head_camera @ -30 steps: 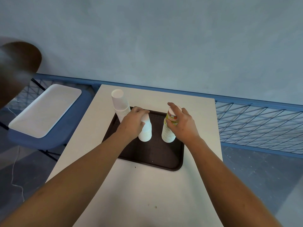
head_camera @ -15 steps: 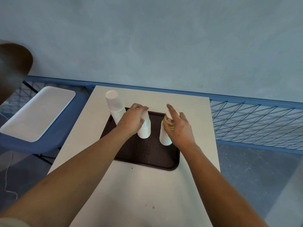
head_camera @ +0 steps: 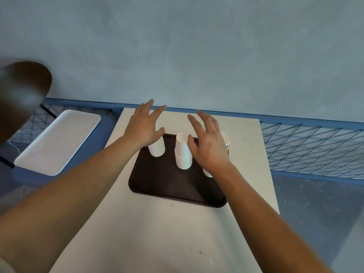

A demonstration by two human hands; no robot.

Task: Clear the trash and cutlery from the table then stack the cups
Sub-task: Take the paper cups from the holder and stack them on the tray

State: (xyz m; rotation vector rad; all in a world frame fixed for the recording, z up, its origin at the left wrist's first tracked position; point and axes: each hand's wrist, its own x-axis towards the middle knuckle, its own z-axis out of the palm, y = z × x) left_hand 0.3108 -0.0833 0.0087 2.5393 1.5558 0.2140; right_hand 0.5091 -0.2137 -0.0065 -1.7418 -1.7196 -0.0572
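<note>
Three upside-down stacks of paper cups stand on a dark brown tray (head_camera: 167,186) on the white table (head_camera: 157,233). The left white stack (head_camera: 157,147) is partly covered by my left hand (head_camera: 144,125), which hovers above it with fingers spread. A second white stack (head_camera: 183,152) stands free in the middle of the tray. The printed stack (head_camera: 226,140) at the right is mostly hidden behind my right hand (head_camera: 206,143), also spread wide and holding nothing.
A white tray (head_camera: 57,142) lies on a blue seat to the left. A blue wire-mesh railing (head_camera: 315,150) runs behind and to the right of the table. A blurred brown object (head_camera: 21,95) fills the upper left.
Both hands have let go of the cup stacks and lifted up with fingers spread. The stacks now stand alone on the tray.
</note>
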